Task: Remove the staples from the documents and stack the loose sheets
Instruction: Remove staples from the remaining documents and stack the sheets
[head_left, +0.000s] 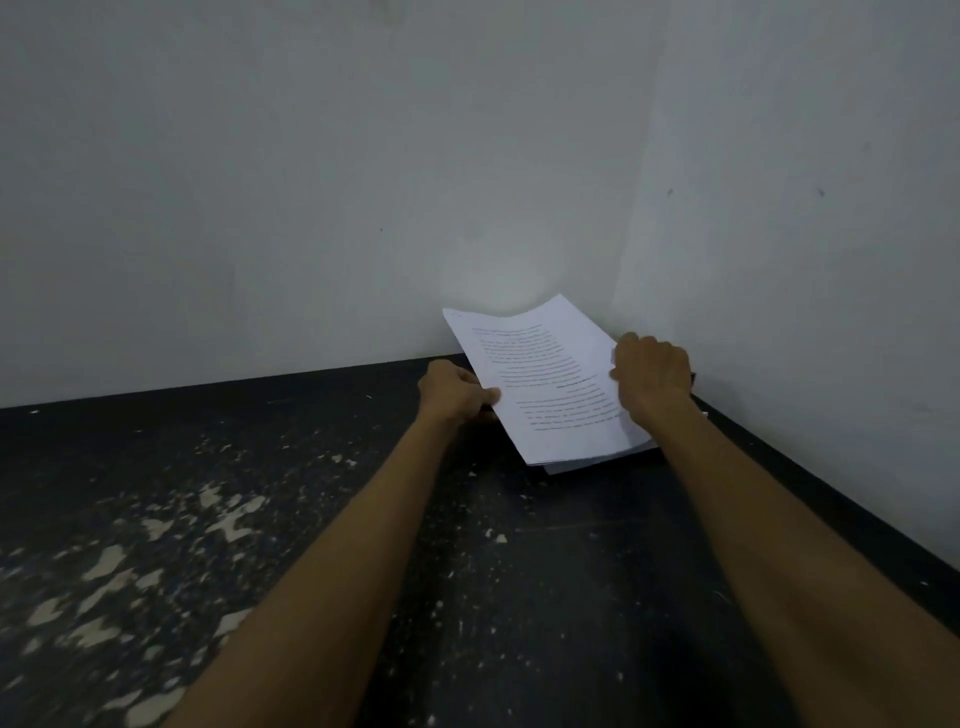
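While both arms stretch far out into the corner, the left hand (457, 396) pinches the left edge of the papers (545, 384), thumb on top, and the right hand (652, 371) curls over the right edge, knuckles up, so both hands are holding the same bundle. The papers sit at the far right of the dark surface (311, 519), right where the two walls (260, 182) meet. Their far end is lifted and bowed, and their near end is low, over a few sheets that jut out beneath.

This looks like the pick-up, with the staple work not yet begun. The reach is long, so my call is to bring the bundle in close, where the light and the leverage are better. Keep it level, both edges gripped evenly, so the lower sheets don't fan out or slide off. Then find the stapled corner and hold the paper flat just beside it. Bend the legs up and draw the staple straight out; yanking it sideways risks tearing the corner.

Now the blind spots. No staple shows anywhere, and I can't say which corner is bound. No remover is in view either. The print is only blurred lines. The left fingers are tucked out of sight under the sheets. Something dark peeks out behind the right hand, too dim to name. Whether the sheets underneath are loose or another document, I cannot tell
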